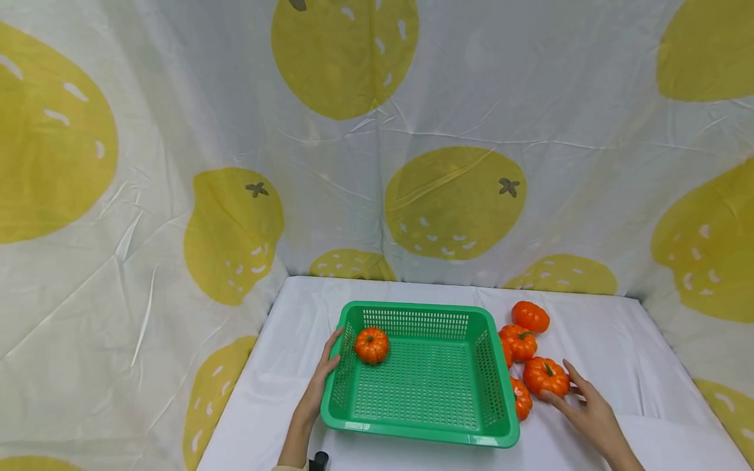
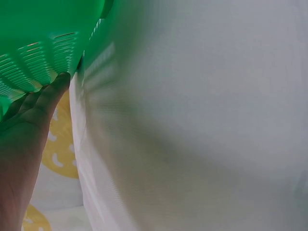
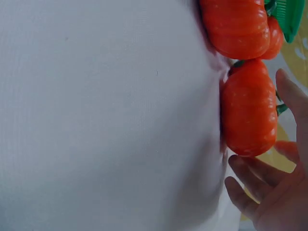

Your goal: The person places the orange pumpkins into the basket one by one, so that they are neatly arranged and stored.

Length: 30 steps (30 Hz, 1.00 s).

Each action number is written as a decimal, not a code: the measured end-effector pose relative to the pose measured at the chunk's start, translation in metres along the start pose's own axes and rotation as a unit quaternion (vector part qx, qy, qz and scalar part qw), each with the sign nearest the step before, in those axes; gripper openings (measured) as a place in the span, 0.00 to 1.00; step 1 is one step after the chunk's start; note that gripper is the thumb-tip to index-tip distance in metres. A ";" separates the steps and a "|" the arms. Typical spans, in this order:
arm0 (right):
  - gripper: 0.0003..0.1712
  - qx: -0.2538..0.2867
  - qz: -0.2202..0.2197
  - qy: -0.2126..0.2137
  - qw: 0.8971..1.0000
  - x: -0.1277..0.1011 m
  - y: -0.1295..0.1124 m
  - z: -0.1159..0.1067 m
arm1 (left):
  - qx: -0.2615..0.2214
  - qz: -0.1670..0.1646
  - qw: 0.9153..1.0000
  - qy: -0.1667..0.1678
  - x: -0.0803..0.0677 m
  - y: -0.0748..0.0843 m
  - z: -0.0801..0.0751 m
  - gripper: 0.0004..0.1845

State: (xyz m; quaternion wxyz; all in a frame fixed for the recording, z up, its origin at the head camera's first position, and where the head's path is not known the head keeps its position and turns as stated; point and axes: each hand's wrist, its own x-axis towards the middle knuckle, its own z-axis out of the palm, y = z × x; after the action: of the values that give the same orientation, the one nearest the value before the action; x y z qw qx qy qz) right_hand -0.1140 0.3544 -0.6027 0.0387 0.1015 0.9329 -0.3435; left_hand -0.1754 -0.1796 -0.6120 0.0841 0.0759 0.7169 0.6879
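Note:
A green plastic basket (image 1: 412,428) with slotted walls stands on the white cloth, one small orange pumpkin (image 1: 372,345) in its back left corner. My left hand (image 1: 321,376) lies along the basket's left side; the left wrist view has its fairly straight fingers (image 2: 50,96) against the slotted outer wall. To the right of the basket, my right hand (image 1: 589,412) spreads around an orange pumpkin with a green stem (image 1: 546,378), thumb and fingers on either side. In the right wrist view, fingertips (image 3: 236,161) are right beside this pumpkin (image 3: 250,110).
Several more orange pumpkins cluster along the basket's right wall, among them a back one (image 1: 531,317), a middle one (image 1: 518,343) and a front one (image 1: 521,399) partly hidden by the rim. A lemon-printed cloth (image 1: 453,203) hangs behind and around the white table (image 1: 283,327).

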 end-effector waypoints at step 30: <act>0.65 0.003 0.096 -0.060 0.994 -0.012 0.011 -0.007 | -0.007 -0.001 1.000 0.002 0.000 -0.002 0.000 0.30</act>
State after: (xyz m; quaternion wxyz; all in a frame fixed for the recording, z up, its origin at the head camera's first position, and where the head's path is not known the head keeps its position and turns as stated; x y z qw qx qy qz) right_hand -0.1003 0.3654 -0.6030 0.1268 0.1695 0.9140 -0.3461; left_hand -0.1756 -0.1795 -0.6135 0.0841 0.0730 0.7127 0.6926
